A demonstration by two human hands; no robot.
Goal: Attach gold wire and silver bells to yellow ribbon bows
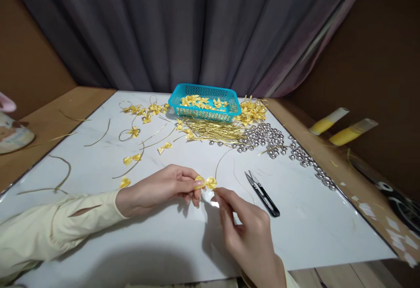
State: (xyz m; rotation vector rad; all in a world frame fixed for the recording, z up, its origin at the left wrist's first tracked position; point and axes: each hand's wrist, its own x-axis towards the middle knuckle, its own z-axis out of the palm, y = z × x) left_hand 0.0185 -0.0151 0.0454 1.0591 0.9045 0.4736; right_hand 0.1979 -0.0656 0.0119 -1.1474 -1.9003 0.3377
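Pinching yellow bow (211,183) in left fingers (187,186) at lower centre of frame, with right fingers (227,195) bunched by its right end (can't tell if gripping), so could crease or twist it if squeezing too hard or tugging unevenly.

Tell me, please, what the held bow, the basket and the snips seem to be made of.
Bow: probably satin ribbon, given its soft sheen and folds. Basket: likely moulded plastic, glossy, perforated walls. Snips: silvery blades suggest metal; black handle uncertain.
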